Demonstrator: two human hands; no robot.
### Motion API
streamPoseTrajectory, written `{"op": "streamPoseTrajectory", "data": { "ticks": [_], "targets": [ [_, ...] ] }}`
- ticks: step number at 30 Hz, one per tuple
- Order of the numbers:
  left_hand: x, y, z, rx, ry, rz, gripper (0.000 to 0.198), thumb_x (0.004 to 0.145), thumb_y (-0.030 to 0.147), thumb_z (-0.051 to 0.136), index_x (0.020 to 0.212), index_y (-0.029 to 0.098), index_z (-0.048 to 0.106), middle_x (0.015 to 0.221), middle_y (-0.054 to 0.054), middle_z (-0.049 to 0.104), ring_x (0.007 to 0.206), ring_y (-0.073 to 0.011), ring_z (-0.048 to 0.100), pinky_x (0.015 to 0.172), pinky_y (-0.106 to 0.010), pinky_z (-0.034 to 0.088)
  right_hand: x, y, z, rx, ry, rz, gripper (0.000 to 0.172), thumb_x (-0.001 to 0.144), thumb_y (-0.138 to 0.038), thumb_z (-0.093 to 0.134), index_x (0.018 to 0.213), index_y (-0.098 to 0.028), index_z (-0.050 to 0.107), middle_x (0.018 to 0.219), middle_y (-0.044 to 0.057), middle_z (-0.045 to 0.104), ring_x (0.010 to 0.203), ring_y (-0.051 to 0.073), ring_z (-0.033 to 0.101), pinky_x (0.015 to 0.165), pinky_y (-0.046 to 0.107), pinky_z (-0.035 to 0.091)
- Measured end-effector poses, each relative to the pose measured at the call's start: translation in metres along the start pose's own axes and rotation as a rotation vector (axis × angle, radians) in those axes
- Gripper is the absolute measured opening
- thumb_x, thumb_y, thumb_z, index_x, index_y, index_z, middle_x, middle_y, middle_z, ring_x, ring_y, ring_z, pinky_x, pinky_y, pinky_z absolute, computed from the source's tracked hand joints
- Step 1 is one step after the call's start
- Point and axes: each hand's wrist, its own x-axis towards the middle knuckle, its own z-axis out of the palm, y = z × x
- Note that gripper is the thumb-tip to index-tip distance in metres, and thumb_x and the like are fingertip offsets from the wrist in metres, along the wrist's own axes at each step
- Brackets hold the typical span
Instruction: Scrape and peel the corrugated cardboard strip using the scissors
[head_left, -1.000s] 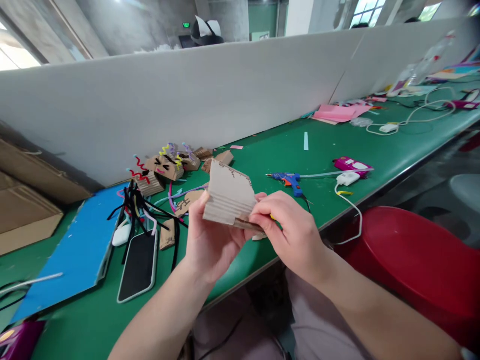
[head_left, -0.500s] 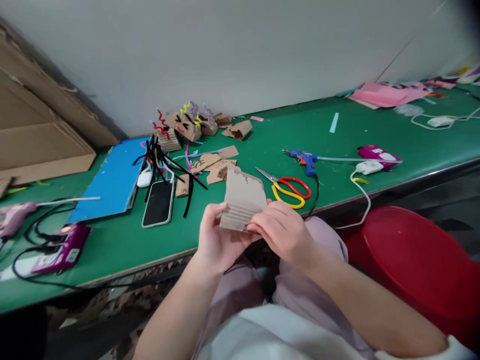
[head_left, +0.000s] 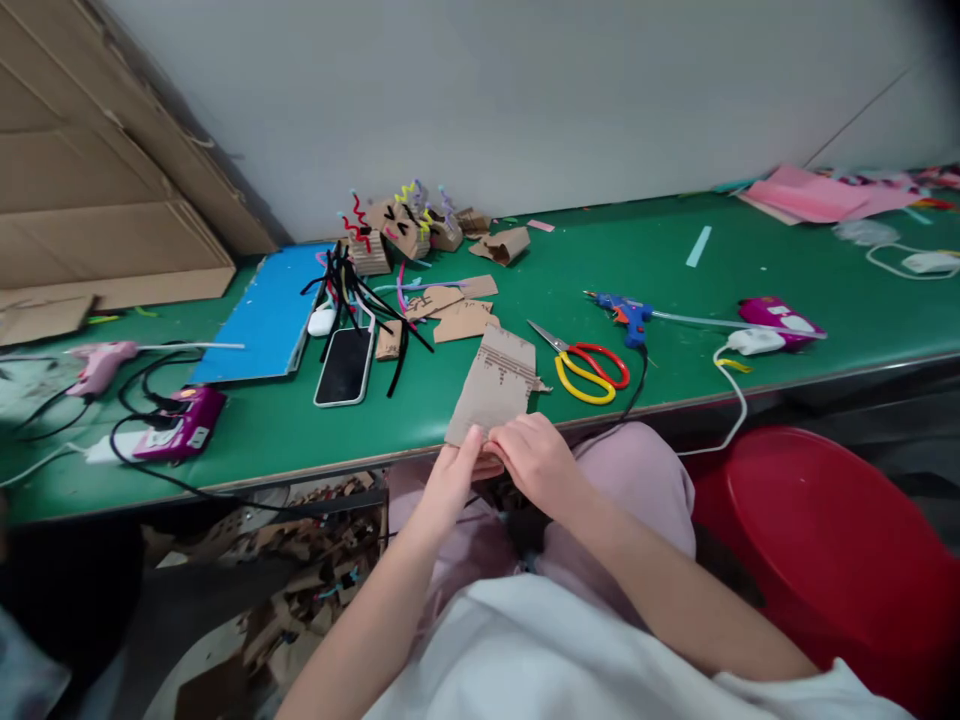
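Note:
Both my hands grip a piece of cardboard (head_left: 499,385) with printed marks, held over the table's front edge. My left hand (head_left: 454,475) pinches its lower left edge, thumb on top. The fingers of my right hand (head_left: 536,455) are bent round its lower right edge, close beside the left thumb. Part of the cardboard's near edge is hidden under the fingers. Just right of it lie scissors (head_left: 589,372) with red and yellow handles. Behind the cardboard are flat cut cardboard pieces (head_left: 465,322).
A blue glue gun (head_left: 626,315) and a purple power strip (head_left: 776,322) lie right. Left are a phone (head_left: 344,367), black pipe cleaners (head_left: 346,285), a blue board (head_left: 262,315) and a pink glue gun (head_left: 101,367). Cardboard figures (head_left: 405,232) stand behind. A red stool (head_left: 832,530) is beside me.
The cardboard has turned and tilted flatter, its far end now pointing away over the table. My hands have come closer together at its near edge. The view has shifted left.

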Motion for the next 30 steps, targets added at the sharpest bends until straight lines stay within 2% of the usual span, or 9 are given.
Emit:
{"op": "streamPoseTrajectory", "data": {
  "ticks": [6,13,16,20,23,26,28,30],
  "targets": [
    [-0.004,-0.01,-0.004,0.216,0.121,0.124,0.054,0.083,0.054,0.043,0.059,0.011,0.066,0.056,-0.006,0.067,0.059,-0.0193,0.064,0.064,-0.028,0.05,0.008,0.004,0.013,0.111,-0.025,0.096,0.019,0.09,-0.021,0.043,0.074,-0.019,0.052,0.066,0.003,0.06,0.065,0.015,0.052,0.063,0.026,0.039],
    [-0.005,-0.012,-0.009,0.247,0.101,0.199,0.053,0.087,0.049,0.035,0.049,0.017,0.055,0.052,-0.005,0.063,0.057,-0.0166,0.061,0.064,-0.027,0.048,0.024,0.015,0.009,0.218,-0.058,0.229,0.014,0.086,-0.019,0.049,0.072,-0.021,0.053,0.069,0.001,0.063,0.068,0.014,0.057,0.064,0.024,0.042],
    [-0.006,-0.014,-0.013,0.25,0.094,0.204,0.051,0.088,0.045,0.034,0.047,0.019,0.052,0.051,-0.004,0.061,0.057,-0.016,0.06,0.063,-0.026,0.048,0.038,0.031,0.008,0.239,-0.041,0.302,0.013,0.085,-0.02,0.05,0.073,-0.021,0.054,0.07,0.001,0.063,0.066,0.014,0.057,0.063,0.024,0.042],
    [-0.01,-0.026,-0.019,0.265,0.091,0.19,0.051,0.088,0.043,0.034,0.047,0.019,0.052,0.051,-0.004,0.061,0.056,-0.0163,0.061,0.062,-0.026,0.048,0.058,0.063,-0.001,0.232,0.053,0.432,0.014,0.087,-0.026,0.047,0.078,-0.019,0.055,0.071,0.002,0.063,0.064,0.014,0.056,0.06,0.026,0.04],
    [-0.011,-0.035,-0.023,0.279,0.125,0.171,0.052,0.089,0.043,0.031,0.047,0.019,0.053,0.051,-0.005,0.062,0.056,-0.0171,0.061,0.061,-0.027,0.048,0.063,0.074,-0.012,0.244,0.068,0.446,0.018,0.088,-0.03,0.045,0.081,-0.018,0.057,0.073,0.002,0.064,0.064,0.014,0.056,0.059,0.026,0.04],
    [-0.01,-0.038,-0.025,0.305,0.155,0.16,0.051,0.088,0.043,0.033,0.051,0.018,0.057,0.054,-0.006,0.065,0.057,-0.0178,0.062,0.062,-0.027,0.049,0.052,0.061,-0.018,0.297,-0.031,0.372,0.02,0.087,-0.032,0.049,0.079,-0.019,0.061,0.068,0.0,0.064,0.059,0.011,0.055,0.054,0.023,0.04],
    [-0.01,-0.037,-0.024,0.326,0.171,0.16,0.049,0.087,0.044,0.035,0.056,0.017,0.061,0.058,-0.007,0.068,0.058,-0.0179,0.063,0.061,-0.027,0.05,0.04,0.044,-0.016,0.336,-0.122,0.285,0.015,0.084,-0.03,0.055,0.075,-0.02,0.063,0.071,-0.002,0.067,0.064,0.011,0.058,0.059,0.022,0.043],
    [-0.01,-0.036,-0.023,0.351,0.176,0.167,0.047,0.087,0.044,0.036,0.061,0.016,0.063,0.063,-0.007,0.069,0.059,-0.0179,0.064,0.061,-0.026,0.05,0.029,0.03,-0.011,0.351,-0.171,0.217,0.01,0.082,-0.027,0.059,0.084,-0.02,0.066,0.08,-0.001,0.07,0.07,0.011,0.061,0.064,0.021,0.045]
  ]
}}
